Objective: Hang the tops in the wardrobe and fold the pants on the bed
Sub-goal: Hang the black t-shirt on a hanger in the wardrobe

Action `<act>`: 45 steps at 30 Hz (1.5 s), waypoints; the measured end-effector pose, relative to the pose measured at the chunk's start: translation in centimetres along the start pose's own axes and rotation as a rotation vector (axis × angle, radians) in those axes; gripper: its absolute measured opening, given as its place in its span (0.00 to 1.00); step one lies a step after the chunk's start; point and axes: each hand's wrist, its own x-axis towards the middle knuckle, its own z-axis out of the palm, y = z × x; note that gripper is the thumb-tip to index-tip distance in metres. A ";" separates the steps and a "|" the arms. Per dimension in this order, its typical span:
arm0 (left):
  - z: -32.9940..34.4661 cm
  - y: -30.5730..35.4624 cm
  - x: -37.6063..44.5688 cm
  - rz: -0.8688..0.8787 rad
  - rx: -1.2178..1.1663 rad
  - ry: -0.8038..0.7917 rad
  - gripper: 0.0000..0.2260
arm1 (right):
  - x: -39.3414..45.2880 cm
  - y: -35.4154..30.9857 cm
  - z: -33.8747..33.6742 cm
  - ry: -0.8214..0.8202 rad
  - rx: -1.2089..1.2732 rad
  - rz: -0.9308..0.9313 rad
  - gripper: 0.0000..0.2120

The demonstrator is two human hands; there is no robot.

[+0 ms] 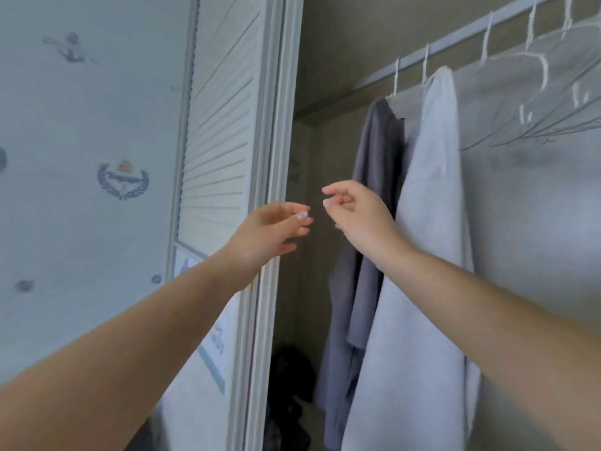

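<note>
At far left a pale wall point(81, 125) carries small printed emblems, and beside it stands a white louvred wardrobe door point(221, 125). The person's left hand point(270, 232) reaches up in front of the door's edge, fingers loosely extended and holding nothing. Just to its right, apart from it, the right hand point(354, 213) is raised with fingers curled inward; nothing can be seen between them. Behind that hand, inside the wardrobe, a grey top point(367, 222) hangs from the rail point(455, 40), and a white top point(432, 222) hangs just beside it, overlapping it. Further right, empty white hangers point(536, 70) crowd along the rail. Dark items point(289, 385) lie blurred on the wardrobe floor.
</note>
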 end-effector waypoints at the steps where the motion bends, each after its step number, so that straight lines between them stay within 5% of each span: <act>1: -1.5 -0.6 -2.1 -0.042 0.024 0.038 0.07 | -1.6 -0.6 1.8 -0.071 0.046 0.011 0.06; 9: -15.5 -1.9 -19.6 -0.316 0.212 0.394 0.04 | -12.3 -9.4 16.7 -0.460 0.492 0.104 0.06; 19: -31.1 6.9 -48.1 -0.519 0.407 0.983 0.05 | -30.4 -30.4 33.5 -1.022 0.824 0.029 0.07; 35: -37.6 27.7 -90.9 -0.714 0.594 1.680 0.03 | -60.8 -66.8 42.2 -1.680 1.082 -0.251 0.07; 45: -40.0 28.2 -103.3 -0.815 0.534 1.918 0.03 | -71.3 -74.8 47.4 -1.911 1.048 -0.351 0.11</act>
